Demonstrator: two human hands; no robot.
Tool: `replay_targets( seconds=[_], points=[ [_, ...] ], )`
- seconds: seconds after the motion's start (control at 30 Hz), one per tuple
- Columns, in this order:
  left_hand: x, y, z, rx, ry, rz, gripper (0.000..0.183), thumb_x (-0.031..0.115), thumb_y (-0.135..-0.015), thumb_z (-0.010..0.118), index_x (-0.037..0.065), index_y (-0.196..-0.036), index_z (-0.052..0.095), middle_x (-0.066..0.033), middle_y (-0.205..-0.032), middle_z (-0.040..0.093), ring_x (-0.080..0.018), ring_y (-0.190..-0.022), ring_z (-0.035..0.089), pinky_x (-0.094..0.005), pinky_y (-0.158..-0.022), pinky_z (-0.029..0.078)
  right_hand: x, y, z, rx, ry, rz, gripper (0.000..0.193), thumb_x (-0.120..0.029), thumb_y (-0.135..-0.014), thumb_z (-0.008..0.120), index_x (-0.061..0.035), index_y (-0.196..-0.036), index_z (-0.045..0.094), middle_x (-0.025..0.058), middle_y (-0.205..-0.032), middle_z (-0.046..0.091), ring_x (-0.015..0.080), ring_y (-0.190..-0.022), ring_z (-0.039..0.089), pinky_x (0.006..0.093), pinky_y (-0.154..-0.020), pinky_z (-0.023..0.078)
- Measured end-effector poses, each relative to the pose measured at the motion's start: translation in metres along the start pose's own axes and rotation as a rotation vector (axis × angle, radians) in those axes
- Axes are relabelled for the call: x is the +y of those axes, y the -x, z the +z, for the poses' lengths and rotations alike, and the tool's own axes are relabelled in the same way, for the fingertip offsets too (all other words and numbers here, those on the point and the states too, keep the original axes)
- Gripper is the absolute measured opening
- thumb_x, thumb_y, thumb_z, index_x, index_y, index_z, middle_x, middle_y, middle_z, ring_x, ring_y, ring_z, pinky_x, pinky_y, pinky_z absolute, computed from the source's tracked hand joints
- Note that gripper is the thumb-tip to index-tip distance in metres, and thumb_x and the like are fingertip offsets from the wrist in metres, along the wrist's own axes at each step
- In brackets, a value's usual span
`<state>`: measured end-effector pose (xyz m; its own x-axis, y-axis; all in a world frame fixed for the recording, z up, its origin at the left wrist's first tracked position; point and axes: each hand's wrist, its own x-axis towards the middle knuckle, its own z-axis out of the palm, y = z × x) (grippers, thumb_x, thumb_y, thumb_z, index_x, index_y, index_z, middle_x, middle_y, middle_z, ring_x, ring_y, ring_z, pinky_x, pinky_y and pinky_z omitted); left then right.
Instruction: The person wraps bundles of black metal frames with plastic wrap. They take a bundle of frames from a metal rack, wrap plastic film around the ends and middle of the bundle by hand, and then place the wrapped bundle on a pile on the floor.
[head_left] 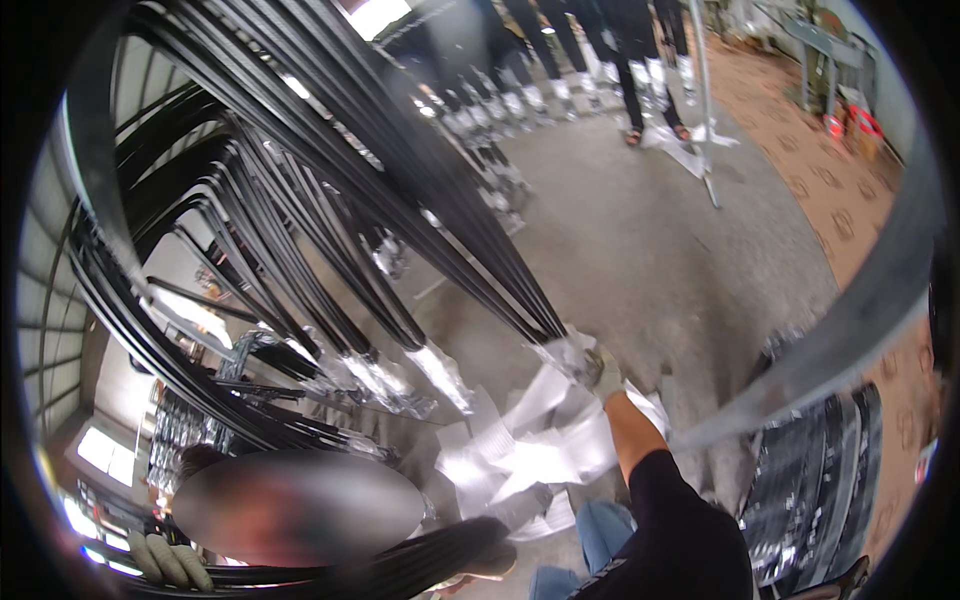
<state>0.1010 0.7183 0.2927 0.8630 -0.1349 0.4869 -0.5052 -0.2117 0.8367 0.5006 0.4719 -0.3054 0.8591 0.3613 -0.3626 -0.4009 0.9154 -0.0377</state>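
My right arm in a black sleeve reaches forward from the lower right. At its end, my right hand (604, 374), which looks gloved, closes around the lower end of a bundle of long black tubes (470, 270). Clear plastic wrap (566, 354) covers that end, and the fingers are partly hidden by it. Beneath lie crumpled white sheets (530, 450) on the concrete floor. My left hand does not show.
A co-worker's gloved hand (165, 562) is by black tubes at the lower left. More bent black tubes (270, 230) with wrapped ends stand at the left. A person (640, 70) stands far off beside a metal pole (702, 90). Dark wrapped pieces (810, 490) lie at right.
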Motion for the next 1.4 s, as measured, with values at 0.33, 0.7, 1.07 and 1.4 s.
replay_targets(
  seconds=[0.33,0.7,1.07,1.4],
  points=[
    [0.030,-0.001,0.005,-0.083,0.065,0.158,0.033,0.030,-0.085,0.052,0.004,-0.096,0.034,-0.0070,-0.072,0.035,-0.0181,-0.057,0.037,-0.0282,-0.047,0.042,-0.011,0.040,0.015,0.119,0.548,0.438,0.024,-0.026,-0.079,0.054,-0.0047,-0.086,0.064,0.0106,-0.076,0.066,0.0242,-0.059,0.062,0.0384,-0.056,0.053],
    [0.052,-0.015,-0.004,0.368,0.241,0.604,0.092,0.032,-0.052,0.087,-0.002,-0.122,0.039,-0.0094,-0.089,0.041,-0.0150,-0.071,0.044,-0.0223,-0.051,0.043,-0.120,0.057,0.076,0.102,0.461,-0.213,0.024,-0.020,-0.077,0.053,0.0009,-0.083,0.064,0.0140,-0.082,0.065,0.0247,-0.067,0.062,0.0353,-0.065,0.053],
    [0.076,-0.014,-0.068,0.605,0.263,0.693,0.100,0.061,-0.059,0.070,-0.005,-0.126,0.034,-0.0175,-0.108,0.048,-0.0236,-0.087,0.051,-0.0335,-0.074,0.046,-0.197,0.065,0.264,-0.179,0.105,-0.660,0.031,-0.019,-0.085,0.046,0.0038,-0.101,0.060,0.0142,-0.098,0.064,0.0261,-0.085,0.061,0.0392,-0.082,0.047],
    [0.027,-0.012,-0.093,0.471,0.732,0.708,0.084,0.034,-0.054,0.084,0.003,-0.120,0.043,-0.0098,-0.103,0.047,-0.0183,-0.087,0.044,-0.0306,-0.083,0.039,-0.259,0.064,0.378,-0.072,-0.193,-0.497,0.027,-0.027,-0.082,0.054,-0.0164,-0.105,0.061,0.0010,-0.110,0.062,0.0218,-0.097,0.057,0.0468,-0.082,0.044]
  ],
)
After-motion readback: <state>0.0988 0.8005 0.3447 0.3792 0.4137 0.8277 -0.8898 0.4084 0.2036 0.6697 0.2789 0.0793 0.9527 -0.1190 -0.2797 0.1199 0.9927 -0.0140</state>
